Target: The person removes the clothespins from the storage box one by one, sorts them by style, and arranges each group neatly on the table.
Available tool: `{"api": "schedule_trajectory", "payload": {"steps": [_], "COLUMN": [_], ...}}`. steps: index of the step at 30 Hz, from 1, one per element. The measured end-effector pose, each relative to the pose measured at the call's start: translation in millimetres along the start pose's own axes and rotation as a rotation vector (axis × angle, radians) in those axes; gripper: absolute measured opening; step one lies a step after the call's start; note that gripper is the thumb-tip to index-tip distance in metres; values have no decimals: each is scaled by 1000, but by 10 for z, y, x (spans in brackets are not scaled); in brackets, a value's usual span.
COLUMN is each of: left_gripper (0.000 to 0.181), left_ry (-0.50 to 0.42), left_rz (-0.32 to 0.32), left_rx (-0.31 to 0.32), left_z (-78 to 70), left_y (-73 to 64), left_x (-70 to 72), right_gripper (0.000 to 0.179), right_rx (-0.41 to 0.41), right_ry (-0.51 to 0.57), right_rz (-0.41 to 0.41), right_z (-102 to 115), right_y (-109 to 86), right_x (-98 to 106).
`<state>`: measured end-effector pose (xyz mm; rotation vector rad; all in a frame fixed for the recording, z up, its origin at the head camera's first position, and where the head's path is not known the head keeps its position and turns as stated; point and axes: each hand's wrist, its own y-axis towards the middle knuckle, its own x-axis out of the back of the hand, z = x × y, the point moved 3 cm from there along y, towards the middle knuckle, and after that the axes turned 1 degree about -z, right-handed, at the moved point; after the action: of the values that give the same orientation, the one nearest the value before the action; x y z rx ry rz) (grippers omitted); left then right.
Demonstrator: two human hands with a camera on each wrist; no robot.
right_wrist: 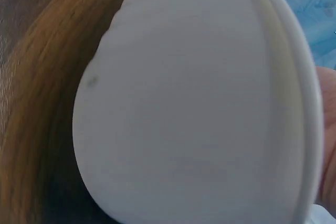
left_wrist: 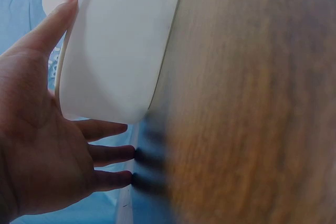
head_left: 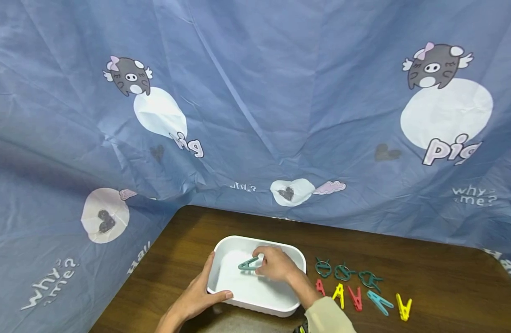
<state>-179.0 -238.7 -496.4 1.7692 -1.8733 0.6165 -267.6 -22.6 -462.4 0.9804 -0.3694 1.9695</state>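
A white plastic basin (head_left: 255, 298) stands on the table in the head view. My right hand (head_left: 276, 263) reaches inside it and pinches a green clothespin (head_left: 248, 264) over the basin's floor. At the near left corner, my left hand (head_left: 194, 296) rests against the basin, its thumb by the front rim and its fingers along the left side. In the left wrist view, the left hand's fingers (left_wrist: 113, 153) extend straight past the basin's outer wall. The basin's wall fills most of the right wrist view and hides the clothespin there.
Right of the basin lie several dark green clips with round loops (head_left: 343, 272). In front of them is a row of clothespins, including a red one (head_left: 355, 299), a blue one (head_left: 379, 302) and a yellow one (head_left: 403, 307). A blue printed cloth (head_left: 255, 115) hangs behind the brown table (head_left: 438, 277).
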Motion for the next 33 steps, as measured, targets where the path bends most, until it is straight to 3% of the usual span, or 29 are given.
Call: {"api": "schedule_trajectory", "payload": {"steps": [33], "left_gripper": [118], "left_ry": [6], "left_rz": [-8], "left_rx": [-1], "left_z": [-1], "left_y": [-1], "left_x": [-14], "right_gripper": [37], "right_rx": [0], "right_ry": [14], "right_rz": [50], "right_z": [33], "right_y": [-257], "right_x": [473]}}
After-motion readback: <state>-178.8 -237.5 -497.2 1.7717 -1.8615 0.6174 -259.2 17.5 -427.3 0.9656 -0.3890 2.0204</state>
